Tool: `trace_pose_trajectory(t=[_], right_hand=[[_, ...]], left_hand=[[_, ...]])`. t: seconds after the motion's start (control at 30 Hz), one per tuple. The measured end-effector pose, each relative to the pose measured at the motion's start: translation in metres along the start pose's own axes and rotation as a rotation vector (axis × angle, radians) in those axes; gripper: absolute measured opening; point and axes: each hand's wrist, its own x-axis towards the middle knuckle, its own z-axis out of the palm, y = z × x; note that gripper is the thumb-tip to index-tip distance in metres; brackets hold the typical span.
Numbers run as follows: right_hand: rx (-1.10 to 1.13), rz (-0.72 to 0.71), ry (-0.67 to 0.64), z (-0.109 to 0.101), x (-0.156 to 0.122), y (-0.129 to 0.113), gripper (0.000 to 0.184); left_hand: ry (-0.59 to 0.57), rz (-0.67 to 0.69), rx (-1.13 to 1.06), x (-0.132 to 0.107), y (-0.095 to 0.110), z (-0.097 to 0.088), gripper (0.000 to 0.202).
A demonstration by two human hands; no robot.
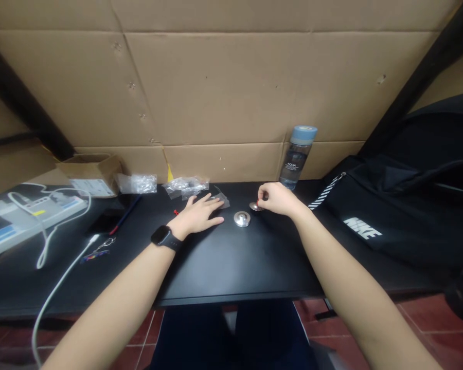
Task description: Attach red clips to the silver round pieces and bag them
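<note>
1. Two-handed at the black desk (231,267): found both forearms stretched toward its far edge, below a cardboard wall (231,92).
2. Saw the left hand (200,213) spread wide and flat, palm down, gripping nothing, with a dark watch (162,237) on the wrist. Noted its fingertips touching a small clear bag (220,199). Judged this a steadying press, to keep the light bag from sliding.
3. Saw the right hand (280,199) narrowed to a pinch, thumb and fingertips closed on a small metal disc (255,206) low against the desk top. Spotted a speck of red at the fingertips but could not tell what it was. Judged the fingertip pinch suited to so small and thin a part.
4. Found a round metal cap (242,219) lying on the desk between the two hands, touched by neither and near the disc, likely kept close to stay within reach.
5. Noticed a tiny red piece (176,211) just beside the left wrist.
6. Marked more clear bags (185,186) along the back edge, and a cardboard box (92,172) at back left.
7. Marked a power strip (27,216) and a white cable (61,280) at far left, well apart from the hands.
8. Marked a water bottle (297,156) upright against the wall behind the right hand, and a black jacket (389,216) heaped at right.
</note>
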Motion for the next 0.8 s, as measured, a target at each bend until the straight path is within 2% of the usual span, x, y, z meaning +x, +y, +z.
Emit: trace_pose_trajectory(t=[0.1,0.2,0.27,0.4,0.47,0.57,0.7,0.8], right_hand=[[-0.023,0.027,-0.026,0.003,0.001,0.012,0.009],[-0.015,-0.018,-0.050,0.001,0.001,0.014,0.008],[0.016,-0.093,-0.078,-0.002,0.000,0.008,0.010],[0.151,-0.275,-0.254,-0.002,-0.004,-0.017,0.036],[0.183,-0.337,-0.318,0.002,-0.006,-0.029,0.037],[0.206,-0.365,-0.341,0.010,-0.007,-0.038,0.031],[0.236,-0.365,-0.355,0.014,-0.007,-0.037,0.029],[0.239,-0.369,-0.357,0.014,-0.006,-0.035,0.028]], left_hand=[[0.065,-0.024,-0.022,0.002,-0.008,-0.004,0.060],[0.154,-0.039,-0.039,-0.003,-0.027,-0.016,0.047],[0.176,-0.049,-0.057,-0.009,-0.042,-0.025,0.035],[0.139,-0.109,-0.190,-0.021,-0.063,-0.036,0.024],[0.123,-0.130,-0.229,-0.023,-0.063,-0.038,0.022],[0.085,-0.116,-0.184,-0.022,-0.055,-0.038,0.019],[0.051,-0.099,-0.147,-0.017,-0.042,-0.035,0.027],[0.055,-0.069,-0.170,-0.014,-0.034,-0.030,0.022]])
